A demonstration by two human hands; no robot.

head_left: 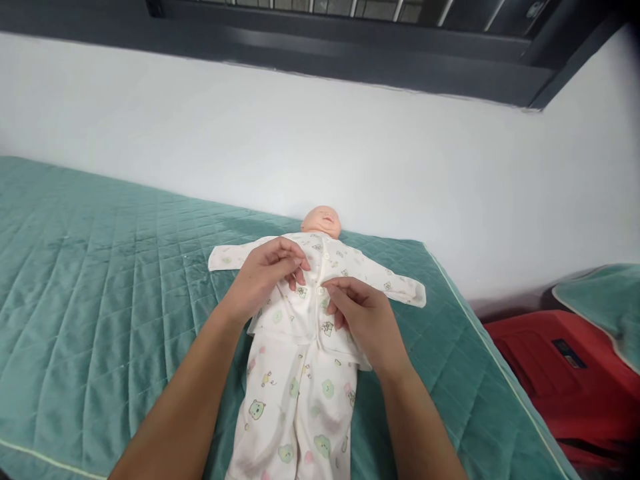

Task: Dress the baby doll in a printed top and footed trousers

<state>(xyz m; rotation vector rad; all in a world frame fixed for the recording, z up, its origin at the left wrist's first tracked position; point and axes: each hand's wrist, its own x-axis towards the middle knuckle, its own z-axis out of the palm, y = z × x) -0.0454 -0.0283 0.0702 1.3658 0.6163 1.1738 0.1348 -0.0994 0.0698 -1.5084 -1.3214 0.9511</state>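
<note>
A baby doll (321, 221) lies on its back, dressed in a white printed baby shirt (285, 319) and matching white pants (293, 407). Both sleeves of the shirt stretch out sideways. My left hand (273, 270) is over the left side of the doll's chest, its fingers loosely bent and apart, with no cloth visibly held. At the middle of the shirt front, my right hand (363, 313) pinches the front edge with thumb and forefinger, right beside a button (321, 291). Another button (327, 256) sits higher up, near the neck.
A green quilted cover (125, 300) spreads under the doll, its piped edge running down the right. Behind stands a white wall (250, 140) below a dark window frame (350, 57). Beyond the right edge are a red case-like object (550, 373) and green cloth (600, 300).
</note>
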